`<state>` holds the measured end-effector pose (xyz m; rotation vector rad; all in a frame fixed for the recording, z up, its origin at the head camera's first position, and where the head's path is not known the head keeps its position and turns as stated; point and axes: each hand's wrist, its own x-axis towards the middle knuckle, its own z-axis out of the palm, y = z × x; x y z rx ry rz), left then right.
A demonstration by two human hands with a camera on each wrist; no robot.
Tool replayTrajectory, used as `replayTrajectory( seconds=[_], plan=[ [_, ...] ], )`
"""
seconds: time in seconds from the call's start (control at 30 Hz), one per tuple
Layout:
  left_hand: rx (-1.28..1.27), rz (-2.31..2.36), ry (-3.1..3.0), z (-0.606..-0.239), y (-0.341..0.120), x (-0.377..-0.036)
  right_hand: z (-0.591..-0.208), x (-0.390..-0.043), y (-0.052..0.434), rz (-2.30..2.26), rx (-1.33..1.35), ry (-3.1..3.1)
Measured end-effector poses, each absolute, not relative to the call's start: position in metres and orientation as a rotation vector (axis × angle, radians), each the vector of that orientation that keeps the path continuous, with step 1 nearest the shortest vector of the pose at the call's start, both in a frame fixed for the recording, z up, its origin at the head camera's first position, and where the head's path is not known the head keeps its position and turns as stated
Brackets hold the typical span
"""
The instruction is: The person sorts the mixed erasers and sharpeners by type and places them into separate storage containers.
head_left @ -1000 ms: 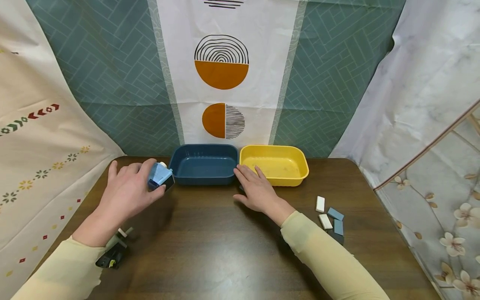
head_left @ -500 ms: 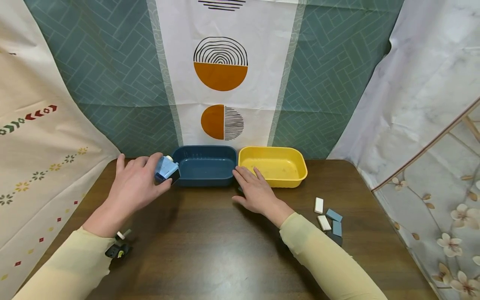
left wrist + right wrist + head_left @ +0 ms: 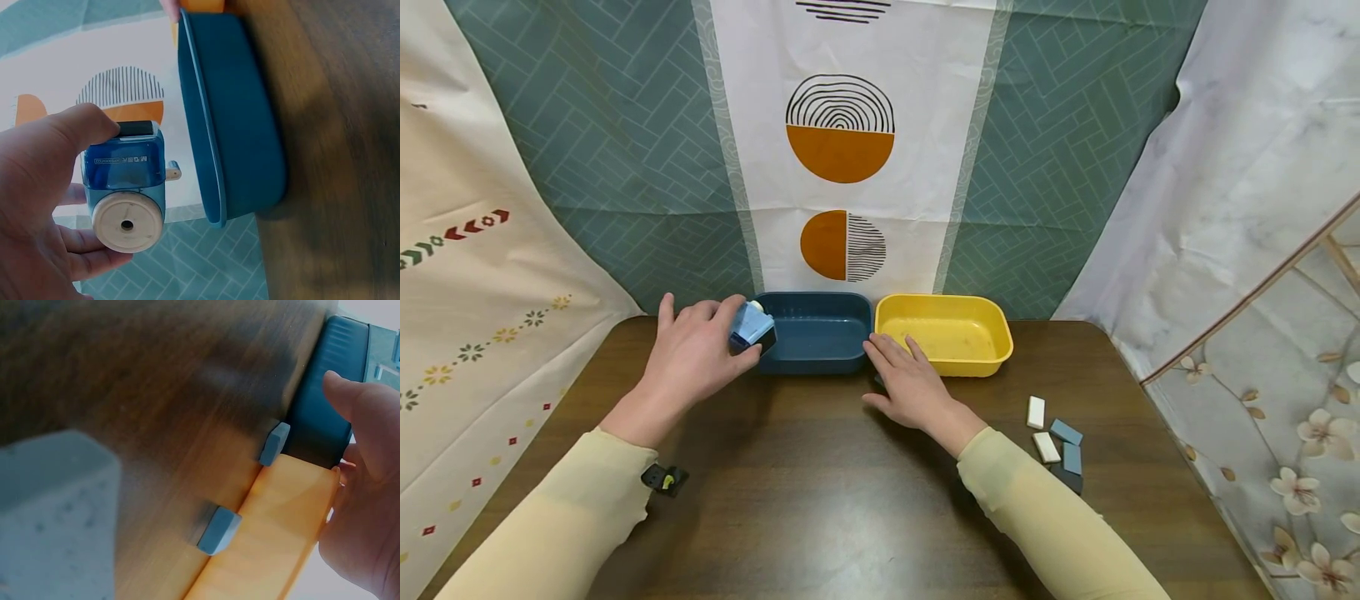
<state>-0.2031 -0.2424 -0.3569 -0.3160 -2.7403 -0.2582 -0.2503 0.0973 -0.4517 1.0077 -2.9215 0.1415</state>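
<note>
- The desk carries the same set of things as a second ago; only the left side of the scene has changed.
- The blue tray and the yellow tray sit side by side at the desk's far edge, touching, where they were before.
- The left hand has travelled up and to the right since the earlier frames and is now just beside the blue tray's left rim, raised off the desk.
- The right hand has stayed put: it lies flat on the desk with fingers straight and slightly spread, their tips at the seam between the two trays.
- The sharpener, a blue box with a cream dial, has come along with the left hand; thumb and fingers are clamped round it, and it now overlaps the blue tray's left rim in the head view.
- Four small blocks, white and grey-blue, lie near the right forearm, unmoved.
- Two grey-blue blocks lie against the trays' near walls under the right hand.
- A small black piece lies on the desk by the left sleeve.
</note>
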Motion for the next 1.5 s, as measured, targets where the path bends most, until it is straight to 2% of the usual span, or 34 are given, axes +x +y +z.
replayTrajectory(
  seconds=[0.07, 1.0, 1.5],
  plan=[
    [-0.313, -0.260, -2.750, -0.357, -0.241, -0.207, -0.442, -0.243, 0.096, 0.120, 0.990, -2.941],
    [-0.251, -0.303, -2.914, -0.381, -0.232, -0.255, -0.441, -0.244, 0.095, 0.114, 0.979, -2.923],
    [-0.242, -0.302, -2.934, -0.403, -0.227, -0.268, -0.444, -0.245, 0.094, 0.136, 0.977, -2.950]
  ],
)
